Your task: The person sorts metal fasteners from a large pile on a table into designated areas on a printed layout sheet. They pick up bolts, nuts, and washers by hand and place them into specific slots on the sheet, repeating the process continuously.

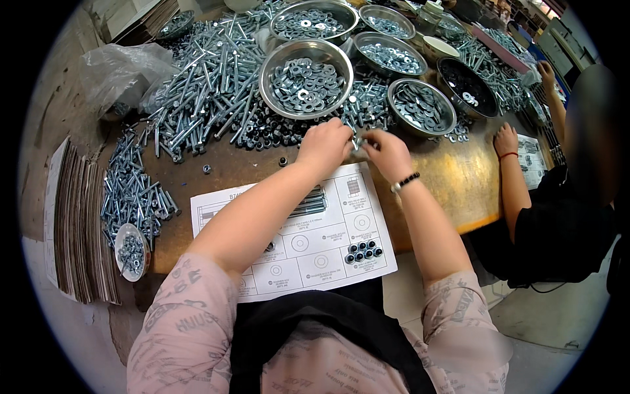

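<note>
Left hand (325, 146) and right hand (388, 152) meet at the far edge of the sorting sheet (308, 246), fingers curled in close around a small bolt (356, 142) pinched between them; which hand actually grips it cannot be told, as the fingertips overlap. On the sheet, a cluster of black nuts (364, 251) fills one cell and a bundle of long bolts (308, 202) lies partly under the left forearm; most printed cells appear unfilled, so the set looks early in progress. Just beyond the hands sit the pile of loose bolts (203, 92) and a steel bowl of washers (306, 79). A second person's hand (506, 140) rests to the right.
</note>
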Available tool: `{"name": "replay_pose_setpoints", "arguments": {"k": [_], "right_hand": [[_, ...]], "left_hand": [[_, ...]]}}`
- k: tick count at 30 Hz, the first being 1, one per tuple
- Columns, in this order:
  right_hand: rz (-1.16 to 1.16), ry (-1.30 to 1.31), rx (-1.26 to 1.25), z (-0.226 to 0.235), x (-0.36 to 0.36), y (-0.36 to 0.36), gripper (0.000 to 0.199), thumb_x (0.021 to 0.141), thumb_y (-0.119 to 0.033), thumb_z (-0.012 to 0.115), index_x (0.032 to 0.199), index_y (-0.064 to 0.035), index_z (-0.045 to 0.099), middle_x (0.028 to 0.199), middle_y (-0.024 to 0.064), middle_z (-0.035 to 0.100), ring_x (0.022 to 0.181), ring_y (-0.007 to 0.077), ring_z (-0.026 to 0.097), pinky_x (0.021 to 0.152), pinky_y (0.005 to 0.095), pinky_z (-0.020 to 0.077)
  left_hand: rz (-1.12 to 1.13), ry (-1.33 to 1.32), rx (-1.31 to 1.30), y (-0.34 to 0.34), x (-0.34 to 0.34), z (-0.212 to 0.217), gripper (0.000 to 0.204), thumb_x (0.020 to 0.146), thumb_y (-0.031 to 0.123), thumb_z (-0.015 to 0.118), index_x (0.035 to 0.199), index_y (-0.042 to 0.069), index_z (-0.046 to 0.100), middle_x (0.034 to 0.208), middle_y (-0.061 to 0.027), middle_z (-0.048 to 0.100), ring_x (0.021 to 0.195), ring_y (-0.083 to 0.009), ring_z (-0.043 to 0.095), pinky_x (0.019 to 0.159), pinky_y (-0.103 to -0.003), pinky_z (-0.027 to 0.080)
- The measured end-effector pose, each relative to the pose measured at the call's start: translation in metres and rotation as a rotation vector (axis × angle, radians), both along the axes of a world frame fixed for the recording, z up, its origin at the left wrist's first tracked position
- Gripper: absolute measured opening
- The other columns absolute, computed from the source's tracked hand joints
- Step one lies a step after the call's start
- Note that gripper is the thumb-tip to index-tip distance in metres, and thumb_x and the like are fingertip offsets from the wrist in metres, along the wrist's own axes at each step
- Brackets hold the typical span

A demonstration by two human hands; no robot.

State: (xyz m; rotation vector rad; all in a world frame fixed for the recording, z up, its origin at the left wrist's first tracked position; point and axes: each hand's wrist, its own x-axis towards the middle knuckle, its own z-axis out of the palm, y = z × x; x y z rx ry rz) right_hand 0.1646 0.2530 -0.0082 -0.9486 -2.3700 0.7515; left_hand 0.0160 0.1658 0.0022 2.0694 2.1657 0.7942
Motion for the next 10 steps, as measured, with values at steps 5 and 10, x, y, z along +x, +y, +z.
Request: {"name": "replay_pose_setpoints", "arguments": {"k": [5,10], "right_hand": [[0.162,-0.136,0.168,-0.01,0.033,-0.033,0.013,0.076,-0.017,0.061,0.087,-0.0101,0.064,0.079,0.0122,0.063,0.072,0.0289,0.06,0.064,0.0384,0.0474],[0.372,-0.147,0.434,-0.012,0.044,-0.041,0.023,0.072,-0.014,0.061,0.094,-0.0074,0.06,0.083,0.009,0.062,0.077,0.0276,0.059,0.064,0.0379,0.047]], "left_hand": [[-0.115,-0.213,-0.362,-0.037,0.014,0.004,0.021,0.075,0.022,0.062,0.088,0.006,0.064,0.088,-0.0124,0.057,0.087,-0.0306,0.056,0.075,-0.039,0.045],[-0.047,-0.272,-0.515,-0.039,0.025,0.004,0.019,0.076,0.024,0.062,0.084,0.007,0.066,0.088,-0.0141,0.064,0.085,-0.0289,0.06,0.075,-0.039,0.047]]}}
